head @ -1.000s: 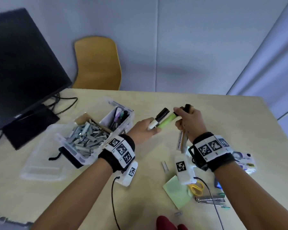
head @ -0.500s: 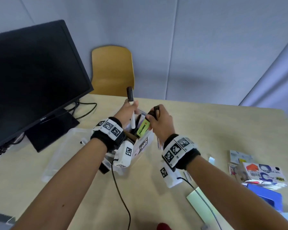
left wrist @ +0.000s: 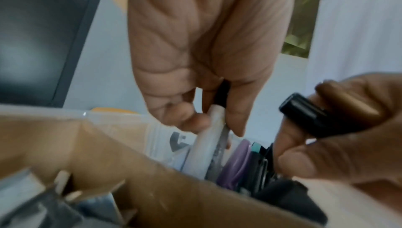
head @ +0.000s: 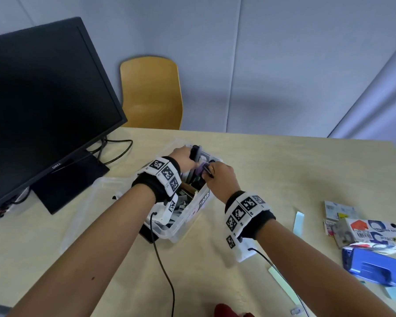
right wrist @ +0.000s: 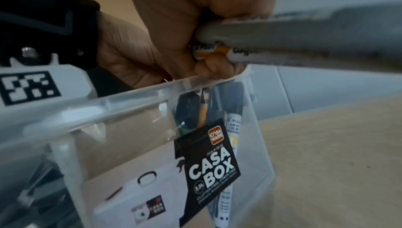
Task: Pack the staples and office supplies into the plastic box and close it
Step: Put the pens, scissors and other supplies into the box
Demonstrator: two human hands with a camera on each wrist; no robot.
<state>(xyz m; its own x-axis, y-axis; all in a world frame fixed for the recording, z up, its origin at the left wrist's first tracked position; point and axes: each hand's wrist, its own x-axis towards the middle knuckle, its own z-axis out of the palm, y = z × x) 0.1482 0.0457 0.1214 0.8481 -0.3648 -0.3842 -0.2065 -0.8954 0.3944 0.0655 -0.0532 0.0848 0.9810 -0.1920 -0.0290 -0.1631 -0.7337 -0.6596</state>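
Observation:
The clear plastic box (head: 193, 212) stands in the middle of the table with its top off, holding grey staples (head: 181, 203) and upright markers at its far end. Over that far end my left hand (head: 183, 156) grips a white marker with a black cap (left wrist: 210, 144), tip down in the box. My right hand (head: 221, 177) is beside it, gripping a bundle of markers (right wrist: 217, 51) just above the box rim (right wrist: 135, 101); one has a black cap (left wrist: 304, 116). The "CASA BOX" label (right wrist: 212, 169) faces the right wrist view.
The box's clear lid (head: 82, 202) lies flat left of the box. A black monitor (head: 44, 99) stands at the left and a chair (head: 151, 92) behind the table. Staple packets (head: 364, 227), a blue hole punch (head: 373, 268) and paper strips (head: 298, 223) lie at the right.
Both hands carried their markers leftward from mid-table to the box's far end and lowered them toward it. The head view swung left along with them.

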